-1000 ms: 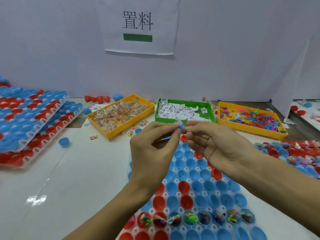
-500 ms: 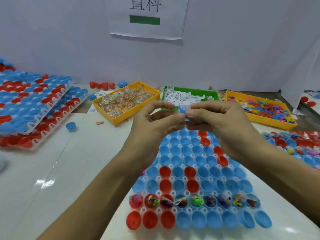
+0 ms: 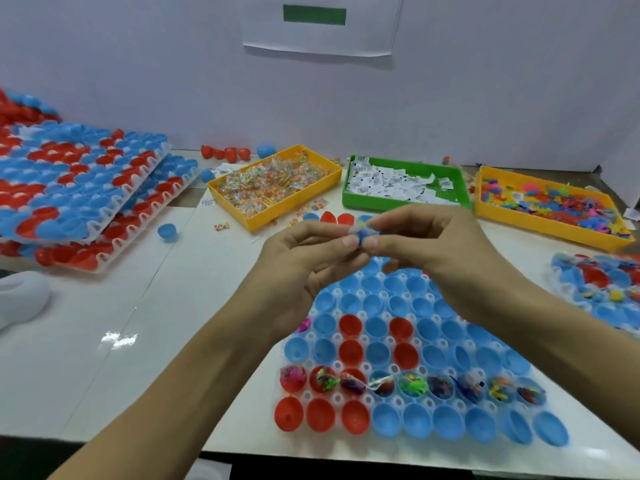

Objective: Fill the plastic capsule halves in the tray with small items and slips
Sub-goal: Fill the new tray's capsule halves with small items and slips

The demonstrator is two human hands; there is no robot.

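My left hand (image 3: pixel 304 261) and my right hand (image 3: pixel 429 247) meet above the far end of the capsule tray (image 3: pixel 363 337). Between their fingertips both pinch a small blue item wrapped in clear film (image 3: pixel 362 233). The white tray holds rows of open blue and red capsule halves. One row near the front (image 3: pixel 412 386) has colourful small items in its halves. The front row and the rows behind it look empty.
Along the back stand a yellow bin of wrapped candies (image 3: pixel 273 188), a green bin of paper slips (image 3: pixel 405 183) and a yellow bin of small plastic toys (image 3: pixel 550 206). Stacked capsule trays (image 3: pixel 79 199) lie at left, another tray (image 3: pixel 602 285) at right. Loose capsule halves (image 3: pixel 168 232) dot the table.
The view has tilted down, so the tray's front rows show lower in frame. Both hands keep pinching the small blue item together; the fingers have shifted slightly around it.
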